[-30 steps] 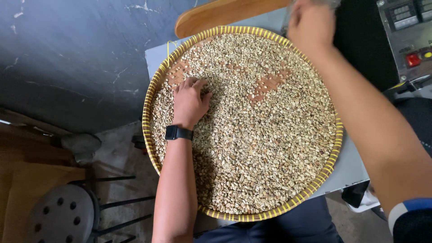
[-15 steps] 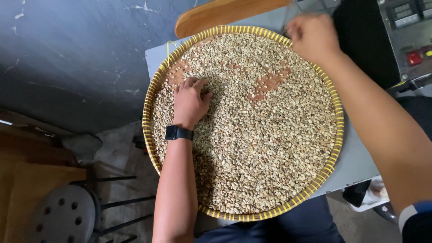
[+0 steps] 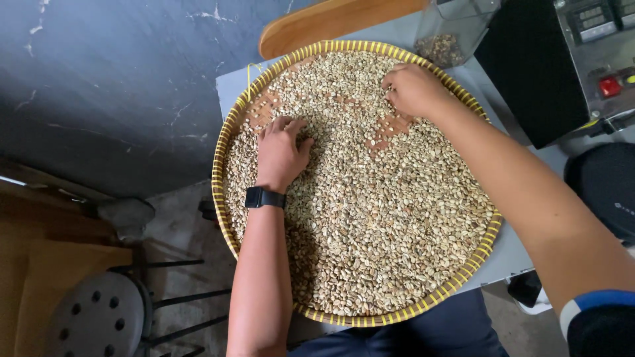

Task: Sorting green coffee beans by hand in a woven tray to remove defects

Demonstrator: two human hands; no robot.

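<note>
A large round woven tray (image 3: 228, 132) with a yellow rim lies on a grey table and is spread with pale green coffee beans (image 3: 377, 218). My left hand (image 3: 281, 152), a black watch on its wrist, rests palm down on the beans at the tray's left, fingers bent. At the far side of the tray my right hand (image 3: 413, 89) touches the beans with curled fingers. Bare brown patches of tray show between the two hands. Whether either hand pinches a bean is hidden.
A clear container (image 3: 453, 30) with darker beans stands beyond the tray's far rim. A black and metal machine (image 3: 562, 59) with a red switch is at the right. A wooden board (image 3: 331, 23) lies behind. A perforated stool (image 3: 96, 317) stands on the floor at lower left.
My right hand has come down from beyond the tray's far rim onto the beans. My left hand has stayed in place.
</note>
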